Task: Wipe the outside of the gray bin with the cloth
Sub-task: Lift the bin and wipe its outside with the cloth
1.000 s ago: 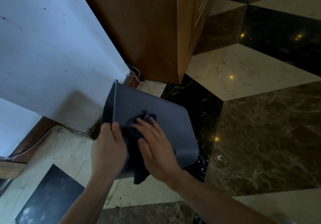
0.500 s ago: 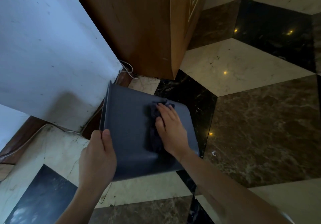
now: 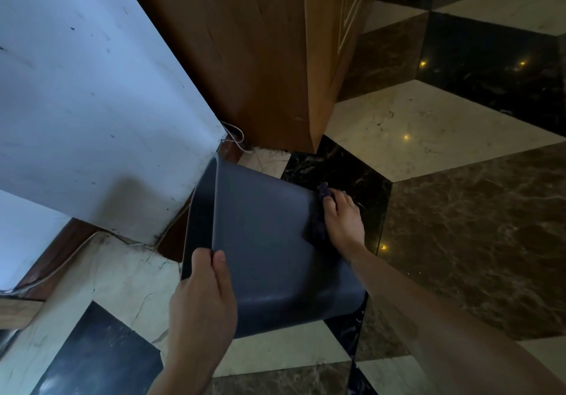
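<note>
Wiping the tilted gray bin [image 3: 263, 235]

Left hand [image 3: 200, 306] grips the rim; right hand [image 3: 341, 221] presses the dark cloth [image 3: 320, 223] flat beneath its fingers.

a: where's the bin [image 3: 263, 241]?
b: tipped on its side on the floor [image 3: 444, 119], rim toward the wall [image 3: 92, 103] at left, base at right.
a: hands?
b: left hand [image 3: 202, 299] on the near rim, right hand [image 3: 343, 220] at the far base corner, cloth [image 3: 320, 223] between it and the bin.
a: behind?
b: cabinet [image 3: 245, 57], cable [image 3: 235, 137] at its foot.
</note>
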A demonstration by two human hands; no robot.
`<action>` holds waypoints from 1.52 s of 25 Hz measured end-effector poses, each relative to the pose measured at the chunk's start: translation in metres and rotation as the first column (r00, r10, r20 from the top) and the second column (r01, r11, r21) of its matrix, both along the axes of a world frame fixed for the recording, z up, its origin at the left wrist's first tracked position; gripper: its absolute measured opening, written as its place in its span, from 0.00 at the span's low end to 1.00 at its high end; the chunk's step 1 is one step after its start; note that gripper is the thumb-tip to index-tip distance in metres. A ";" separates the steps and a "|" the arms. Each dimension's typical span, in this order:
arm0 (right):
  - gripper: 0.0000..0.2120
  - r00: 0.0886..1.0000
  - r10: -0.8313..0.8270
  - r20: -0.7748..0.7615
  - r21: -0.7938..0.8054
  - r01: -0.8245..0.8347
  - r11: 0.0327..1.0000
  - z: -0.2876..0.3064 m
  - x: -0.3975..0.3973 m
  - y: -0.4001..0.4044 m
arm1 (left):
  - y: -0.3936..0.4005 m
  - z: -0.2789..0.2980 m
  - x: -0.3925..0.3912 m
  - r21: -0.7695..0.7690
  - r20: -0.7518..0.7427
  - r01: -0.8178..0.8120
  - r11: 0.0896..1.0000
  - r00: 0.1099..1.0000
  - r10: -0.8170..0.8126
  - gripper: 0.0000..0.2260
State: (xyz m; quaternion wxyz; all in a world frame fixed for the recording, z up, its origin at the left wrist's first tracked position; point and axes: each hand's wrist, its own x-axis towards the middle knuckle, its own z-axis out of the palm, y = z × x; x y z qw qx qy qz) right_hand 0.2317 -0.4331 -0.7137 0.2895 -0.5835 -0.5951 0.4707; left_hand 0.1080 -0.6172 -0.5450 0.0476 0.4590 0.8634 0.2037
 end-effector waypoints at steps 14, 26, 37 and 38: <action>0.21 0.999 -0.027 0.018 0.018 0.027 0.999 -0.012 0.000 -0.006 | 0.182 0.026 -0.059 -0.204 0.618 -0.233 0.951 0.723 0.310 0.28; 0.13 0.886 -0.370 -0.278 0.034 0.394 0.919 0.017 0.014 -0.017 | 0.143 0.046 -0.033 0.100 0.004 0.145 0.984 0.989 -0.146 0.17; 0.15 0.870 -0.393 -0.298 0.059 0.428 0.902 0.021 0.026 -0.045 | 0.062 0.042 -0.050 0.074 0.496 0.306 0.949 0.814 -0.301 0.09; 0.16 0.878 -0.380 -0.291 0.071 0.416 0.907 0.021 0.028 -0.048 | 0.066 0.045 -0.049 0.050 0.564 0.225 0.973 0.798 -0.213 0.11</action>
